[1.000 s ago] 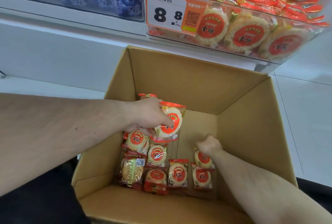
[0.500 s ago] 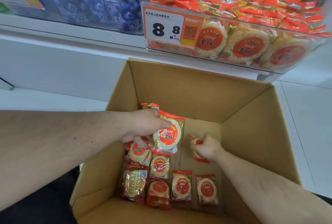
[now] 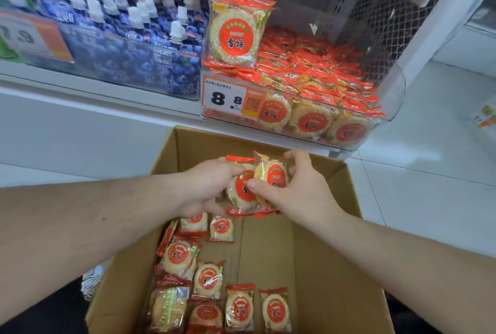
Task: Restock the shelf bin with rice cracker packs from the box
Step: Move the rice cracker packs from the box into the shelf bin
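Now both hands (image 3: 206, 186) hold packs (image 3: 257, 186) above the box (image 3: 335, 266).

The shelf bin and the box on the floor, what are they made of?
The shelf bin looks like clear glossy plastic: packs show through its front wall. The box looks like matte brown cardboard, with folded flaps and a seam along its floor.

The near wall of the box (image 3: 330, 266) is cut off by the bottom edge, as are the lowest packs (image 3: 205, 316) in it. Part of the held packs (image 3: 245, 189) is covered by the left hand (image 3: 206, 189) and the right hand (image 3: 298, 189). The pouches (image 3: 139, 38) and the left price tag (image 3: 29, 36) on the shelf are blurred.
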